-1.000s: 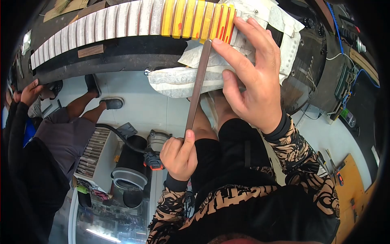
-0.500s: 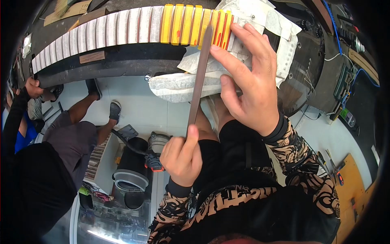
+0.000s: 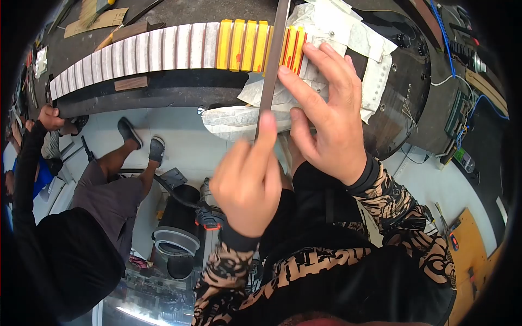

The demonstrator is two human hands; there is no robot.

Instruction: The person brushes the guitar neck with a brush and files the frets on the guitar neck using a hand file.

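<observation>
My left hand is closed on the near end of a long, flat metal file, one digit stretched along it. The file lies across the guitar neck, over the frets near the body end. Strips of white tape cover the fretboard between the frets, and yellow strips with red marks cover its higher part. My right hand has its fingers spread, the fingertips touching the edge of the red-lined yellow strips beside the file. White masking paper covers part of the black guitar body.
A co-worker's hand is at the headstock end of the neck. A small wooden block lies below the neck. Behind it are a brush and cardboard. A black bin stands on the floor, with tools at right.
My left hand has pushed the file away from me, farther across the neck. My right hand stays on the fretboard edge. The view has shifted slightly, and the co-worker at left has moved.
</observation>
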